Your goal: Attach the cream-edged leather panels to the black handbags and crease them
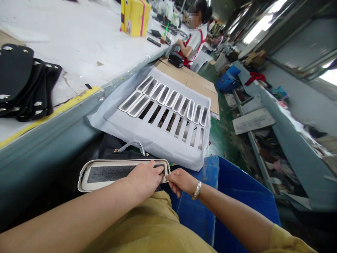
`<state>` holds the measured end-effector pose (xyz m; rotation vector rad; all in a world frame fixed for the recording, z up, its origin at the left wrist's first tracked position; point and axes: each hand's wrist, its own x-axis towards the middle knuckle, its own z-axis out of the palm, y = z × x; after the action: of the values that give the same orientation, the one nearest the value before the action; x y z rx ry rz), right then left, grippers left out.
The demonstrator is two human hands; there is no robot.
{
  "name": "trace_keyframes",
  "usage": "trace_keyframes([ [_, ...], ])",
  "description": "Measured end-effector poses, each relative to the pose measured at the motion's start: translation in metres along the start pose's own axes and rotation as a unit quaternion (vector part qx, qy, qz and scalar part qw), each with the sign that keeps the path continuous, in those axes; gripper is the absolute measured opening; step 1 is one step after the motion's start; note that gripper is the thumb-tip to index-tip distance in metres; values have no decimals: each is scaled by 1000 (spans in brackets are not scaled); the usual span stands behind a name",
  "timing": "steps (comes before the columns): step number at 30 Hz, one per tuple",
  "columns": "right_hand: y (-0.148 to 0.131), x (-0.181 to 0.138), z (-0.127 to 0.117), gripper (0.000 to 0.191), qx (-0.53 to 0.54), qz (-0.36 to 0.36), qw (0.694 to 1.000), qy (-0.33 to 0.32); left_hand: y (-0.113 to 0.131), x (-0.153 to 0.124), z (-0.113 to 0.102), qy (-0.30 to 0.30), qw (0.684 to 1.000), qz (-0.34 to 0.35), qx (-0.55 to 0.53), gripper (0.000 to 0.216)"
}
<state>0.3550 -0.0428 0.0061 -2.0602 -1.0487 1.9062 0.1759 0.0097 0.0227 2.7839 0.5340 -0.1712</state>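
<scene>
My left hand (145, 178) lies on the right end of a cream-edged oblong panel (105, 174) with a dark grey middle, its fingers curled over the panel's end. My right hand (181, 180), a silver bracelet at the wrist, pinches the same end from the right. The panel rests over my lap, above a black bag with a grey handle (123, 151). Beyond it a grey sheet (147, 135) carries a row of several similar silver-rimmed panels (168, 98) and cut-out slots.
A white worktable (79, 42) with a yellow edge strip runs along the left, holding a stack of black pieces (23, 84) and a yellow box (134, 15). A blue bin (237, 196) stands at my right. A person in a red apron (195, 38) works farther down.
</scene>
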Motion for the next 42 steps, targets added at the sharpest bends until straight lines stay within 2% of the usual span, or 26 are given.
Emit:
trace_keyframes([
  [17,-4,1,-5,29,-91,-12,996,0,0,0,-6,-15,1000,-2,1,22],
  [20,5,3,-6,32,-88,-49,995,1,-1,1,-5,-9,1000,4,6,23],
  [24,18,4,-9,45,-64,-139,988,-8,-3,2,-3,-9,1000,12,12,22],
  [27,16,5,-13,47,-112,-167,979,20,-3,1,-2,-9,1000,11,11,21],
  [30,4,6,-16,39,-212,-156,963,58,-3,-1,-2,-6,1000,11,11,22],
  [33,-7,7,-18,33,-265,-144,952,47,-3,-1,-4,-3,1000,11,11,23],
  [42,-15,10,-20,29,-192,-71,979,21,-2,-1,-8,-8,1000,7,12,27],
])
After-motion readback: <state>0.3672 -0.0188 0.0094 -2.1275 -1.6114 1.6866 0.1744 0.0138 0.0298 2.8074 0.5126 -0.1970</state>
